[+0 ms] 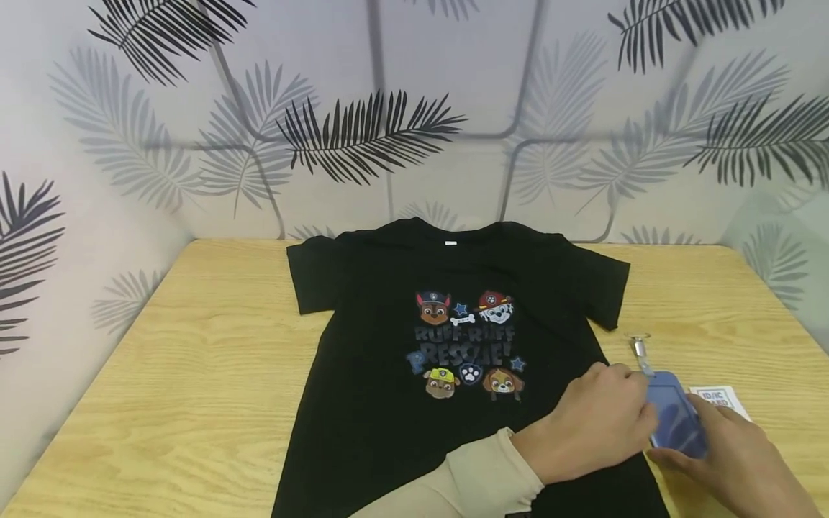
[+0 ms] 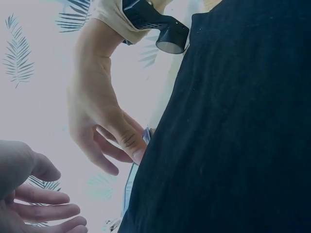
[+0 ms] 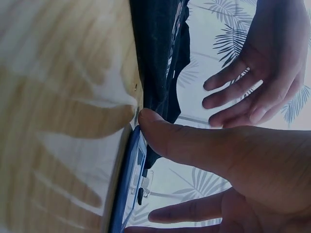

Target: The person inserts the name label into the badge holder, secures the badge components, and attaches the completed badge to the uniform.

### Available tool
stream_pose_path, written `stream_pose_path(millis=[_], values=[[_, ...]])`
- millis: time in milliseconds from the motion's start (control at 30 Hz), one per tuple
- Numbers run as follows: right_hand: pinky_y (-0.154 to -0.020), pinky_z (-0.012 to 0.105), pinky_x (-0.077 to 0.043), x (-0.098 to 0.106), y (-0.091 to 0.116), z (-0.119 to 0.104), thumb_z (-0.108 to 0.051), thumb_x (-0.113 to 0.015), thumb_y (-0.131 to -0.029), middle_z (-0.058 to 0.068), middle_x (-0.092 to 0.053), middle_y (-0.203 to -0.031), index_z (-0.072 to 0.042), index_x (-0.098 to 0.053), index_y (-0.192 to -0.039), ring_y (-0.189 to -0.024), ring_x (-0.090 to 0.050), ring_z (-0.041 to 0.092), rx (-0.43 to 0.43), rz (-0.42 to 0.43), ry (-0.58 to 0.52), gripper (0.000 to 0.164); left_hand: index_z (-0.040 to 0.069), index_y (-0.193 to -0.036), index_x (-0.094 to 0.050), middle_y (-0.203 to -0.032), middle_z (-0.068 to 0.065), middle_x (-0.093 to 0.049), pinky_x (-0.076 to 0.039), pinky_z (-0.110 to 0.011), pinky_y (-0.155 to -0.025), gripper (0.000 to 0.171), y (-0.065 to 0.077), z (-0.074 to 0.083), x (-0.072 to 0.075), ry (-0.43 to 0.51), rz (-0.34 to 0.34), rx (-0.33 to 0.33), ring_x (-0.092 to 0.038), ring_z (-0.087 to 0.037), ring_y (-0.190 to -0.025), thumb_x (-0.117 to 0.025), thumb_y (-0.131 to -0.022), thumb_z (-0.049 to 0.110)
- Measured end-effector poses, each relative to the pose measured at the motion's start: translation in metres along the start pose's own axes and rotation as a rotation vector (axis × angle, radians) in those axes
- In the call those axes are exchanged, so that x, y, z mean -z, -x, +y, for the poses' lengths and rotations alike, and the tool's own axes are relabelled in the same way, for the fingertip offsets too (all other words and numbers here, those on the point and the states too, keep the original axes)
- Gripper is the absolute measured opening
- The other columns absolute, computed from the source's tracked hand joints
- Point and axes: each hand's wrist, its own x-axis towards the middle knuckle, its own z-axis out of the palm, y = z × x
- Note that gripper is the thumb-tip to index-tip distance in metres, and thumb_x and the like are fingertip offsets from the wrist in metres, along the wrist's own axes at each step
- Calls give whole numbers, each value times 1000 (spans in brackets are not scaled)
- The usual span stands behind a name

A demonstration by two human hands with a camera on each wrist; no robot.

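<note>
A blue badge holder (image 1: pixel 676 410) with a clear window lies on the wooden table beside the black T-shirt (image 1: pixel 382 360), its metal clip (image 1: pixel 640 348) pointing toward the back. My right hand (image 1: pixel 745 450) grips the holder by its edges, thumb at the near end and fingers along the right side. In the right wrist view, the thumb presses the end of the blue holder (image 3: pixel 127 179). Bent over the shirt's right edge, my left hand (image 1: pixel 596 421) is close to the holder's left side. Its loosely curled fingers (image 3: pixel 238 99) hold nothing in the right wrist view.
A white card (image 1: pixel 722 396) printed "ID/IC CARD" lies partly hidden behind my right hand. The T-shirt is spread flat with its cartoon dog print facing up. Bare wooden table (image 1: pixel 188 374) extends to the left. A leaf-patterned wall (image 1: pixel 453 180) closes off the back.
</note>
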Motion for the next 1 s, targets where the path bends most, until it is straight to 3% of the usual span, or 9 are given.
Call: stream_pose_path(millis=[300,500,667,767,1000], values=[[-72,58,-48,3,6,6,-56,-78,-71,43,-54,-101,24,-37,-123,-85,-57,50,-42,-25,-9,104,20,-68,-55,-63,10,-44,-29,-11,-42,29,-14,10,-13,0,12,-8,-35,0,-53,-55,-96,25],[-61,47,-49,4,8,4,-53,-78,-73,23,-59,-80,20,-45,-109,-70,-57,31,-23,9,-50,88,19,-64,-51,-61,10,-41,-29,-10,-42,33,-19,9,-31,48,-18,-12,-33,2,-51,-56,-96,21],[-61,48,-49,4,8,1,-55,-78,-72,26,-57,-81,22,-43,-109,-70,-55,31,-66,-16,-36,93,21,-67,-53,-63,11,-43,-36,-12,-65,29,-23,5,-43,11,-27,-24,-34,3,-59,-55,-96,23],[-63,49,-50,4,7,0,-57,-78,-71,30,-57,-83,23,-42,-110,-70,-55,32,-87,-33,-24,97,20,-72,-56,-70,12,-50,-36,-15,-78,24,-24,4,-49,-2,-42,-16,-42,3,-68,-55,-95,25],[-66,52,-50,3,6,-1,-54,-79,-71,35,-55,-85,26,-41,-108,-72,-56,35,-92,-38,-8,96,19,-83,-60,-83,11,-56,-31,-19,-80,17,-29,6,-57,-86,-91,12,-49,0,-82,-56,-94,31]])
